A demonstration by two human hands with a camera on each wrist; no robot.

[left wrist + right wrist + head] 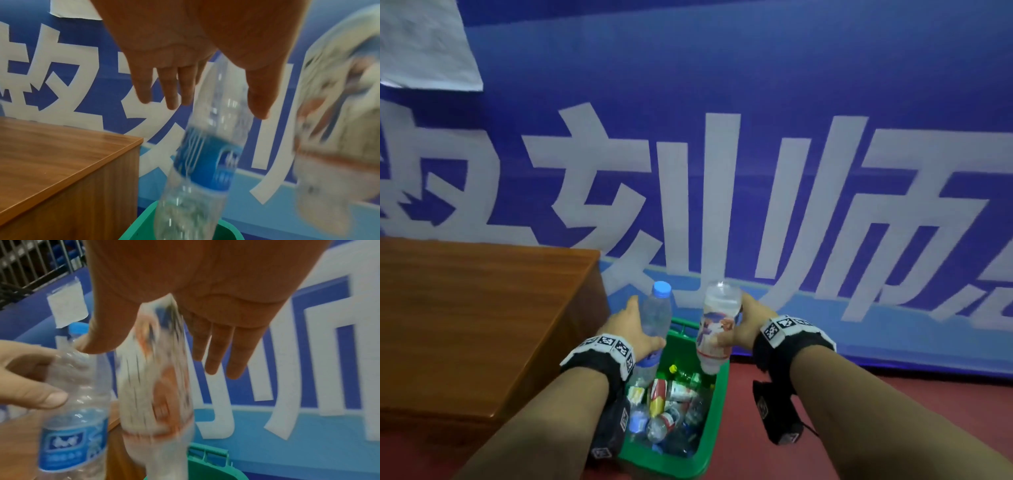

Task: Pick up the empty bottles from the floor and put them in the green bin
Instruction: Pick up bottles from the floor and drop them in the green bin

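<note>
The green bin [714, 411] stands on the floor below both hands and holds several bottles and cans. My left hand [647, 322] is above its left side, fingers and thumb straight on either side of a clear bottle [655, 322] with a blue cap and blue label. In the left wrist view that clear bottle [205, 154] is blurred, base down over the bin rim [139, 227]. My right hand [734, 322] has straight fingers beside a white bottle [714, 329] with a colourful label, neck pointing down. The white bottle [156, 386] is also blurred.
A brown wooden cabinet [465, 325] stands right beside the bin on the left. A blue banner [825, 102] with large white characters covers the wall just behind. Red floor [928, 411] lies to the right of the bin.
</note>
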